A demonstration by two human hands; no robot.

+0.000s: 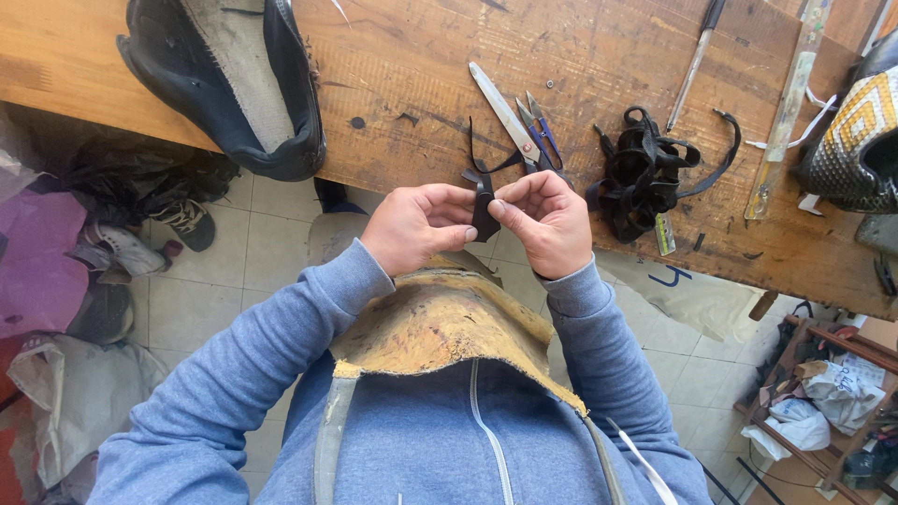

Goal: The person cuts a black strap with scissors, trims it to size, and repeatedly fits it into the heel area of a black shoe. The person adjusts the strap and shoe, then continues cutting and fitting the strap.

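My left hand (416, 227) and my right hand (545, 223) meet just below the near edge of a wooden workbench (393, 65). Both pinch a small black piece of leather (484, 213) between thumbs and forefingers; a thin black strip runs up from it onto the bench. A worn yellow-brown apron (440, 327) lies over my lap beneath the hands. Small thread snips with blue handles (541, 136) and a pale flat blade tool (500, 108) lie on the bench right above my hands.
A black shoe upper (229, 79), sole side up, sits at the bench's left end. A heap of black straps (645, 173) lies right of the snips, then a long ruler (786, 112) and a patterned shoe (856, 140). Shoes and bags crowd the tiled floor at left.
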